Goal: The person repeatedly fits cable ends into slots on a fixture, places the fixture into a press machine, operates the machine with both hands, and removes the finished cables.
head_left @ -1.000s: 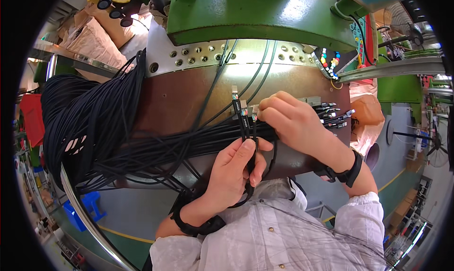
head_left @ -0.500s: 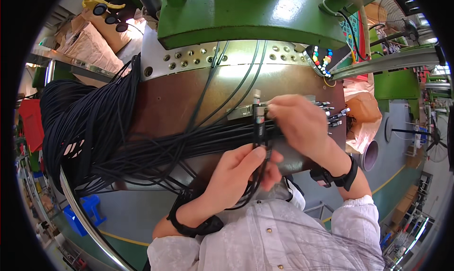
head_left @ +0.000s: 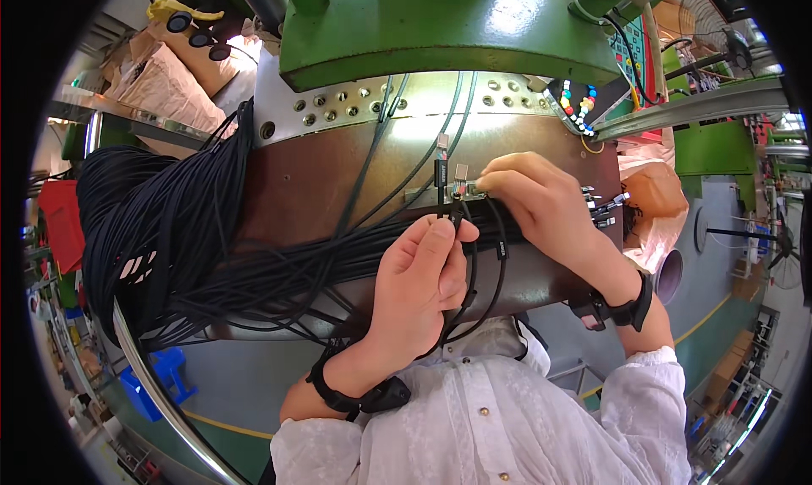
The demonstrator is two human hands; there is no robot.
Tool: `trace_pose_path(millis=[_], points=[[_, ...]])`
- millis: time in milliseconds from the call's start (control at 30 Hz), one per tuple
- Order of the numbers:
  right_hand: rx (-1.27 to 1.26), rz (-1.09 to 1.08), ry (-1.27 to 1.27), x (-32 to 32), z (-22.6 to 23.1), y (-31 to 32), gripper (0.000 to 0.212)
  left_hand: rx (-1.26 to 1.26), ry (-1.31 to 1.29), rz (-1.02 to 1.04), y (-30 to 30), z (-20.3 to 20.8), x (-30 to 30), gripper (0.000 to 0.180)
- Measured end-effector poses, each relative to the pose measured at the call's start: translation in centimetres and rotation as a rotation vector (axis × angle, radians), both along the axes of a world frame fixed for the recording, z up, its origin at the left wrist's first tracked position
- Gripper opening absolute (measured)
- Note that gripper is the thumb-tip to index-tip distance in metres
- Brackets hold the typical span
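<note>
My left hand (head_left: pixel 419 278) pinches black cables between thumb and fingers in front of the machine. Two cable ends stand up from that grip: a metal-tipped connector (head_left: pixel 441 172) in a black housing, and beside it a connector (head_left: pixel 461 175) with its coloured wires bare below the metal plug. Just right of these wires, the thumb and fingertips of my right hand (head_left: pixel 545 204) are pressed together. What they hold, if anything, is too small to make out. A loop of black cable (head_left: pixel 502 269) hangs below the hands.
A thick bundle of black cables (head_left: pixel 161 223) drapes over the left side of the brown work surface (head_left: pixel 309 180). Ahead stands a green machine body (head_left: pixel 448 49) above a perforated metal plate (head_left: pixel 279 104). More connectors (head_left: pixel 611 204) lie at the right edge, near a brown paper bag (head_left: pixel 655 197).
My left hand has turned more upright with the cables. The two connectors now stand farther apart, and bare coloured wires show on one. My right hand has shifted slightly and is less blurred.
</note>
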State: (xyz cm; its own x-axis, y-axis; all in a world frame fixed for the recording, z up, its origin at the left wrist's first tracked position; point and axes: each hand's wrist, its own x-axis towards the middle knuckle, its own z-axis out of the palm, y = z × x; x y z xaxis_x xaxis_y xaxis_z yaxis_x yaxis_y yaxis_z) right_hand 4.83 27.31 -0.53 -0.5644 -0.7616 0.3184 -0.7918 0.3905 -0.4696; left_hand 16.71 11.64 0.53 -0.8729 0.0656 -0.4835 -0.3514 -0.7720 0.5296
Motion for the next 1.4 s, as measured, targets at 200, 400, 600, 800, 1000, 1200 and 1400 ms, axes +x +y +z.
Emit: trace_pose_path(millis=[200, 400, 600, 800, 1000, 1200, 1400], points=[[-0.107, 0.039, 0.237, 0.7, 2.2, 0.1, 0.015, -0.105, 0.093, -0.268, 0.0, 1.5, 0.8, 0.029], [-0.222, -0.150, -0.132, 0.4, -2.1, 2.6, 0.016, -0.615, 0.221, -0.298, -1.5, 2.8, 0.7, 0.032], [-0.057, -0.095, -0.149, -0.1, -0.7, 2.4, 0.014, -0.290, 0.026, -0.503, -0.6, 2.6, -0.3, 0.033], [-0.063, 0.059, 0.263, 0.0, 2.1, 1.7, 0.017, -0.136, 0.020, -0.652, 0.2, 2.5, -2.1, 0.036], [-0.126, 0.036, 0.492, 0.7, 2.5, 2.4, 0.019, -0.092, -0.078, -0.533, 1.2, 3.6, -3.8, 0.030], [-0.121, -0.040, 0.598, 1.7, 1.5, 2.4, 0.015, -1.496, 0.541, -0.551, 1.5, 3.4, -3.4, 0.027], [-0.086, -0.130, 0.243, 1.0, 1.2, 3.9, 0.017, -0.811, 0.329, -0.780, -0.9, 3.9, -2.4, 0.018]])
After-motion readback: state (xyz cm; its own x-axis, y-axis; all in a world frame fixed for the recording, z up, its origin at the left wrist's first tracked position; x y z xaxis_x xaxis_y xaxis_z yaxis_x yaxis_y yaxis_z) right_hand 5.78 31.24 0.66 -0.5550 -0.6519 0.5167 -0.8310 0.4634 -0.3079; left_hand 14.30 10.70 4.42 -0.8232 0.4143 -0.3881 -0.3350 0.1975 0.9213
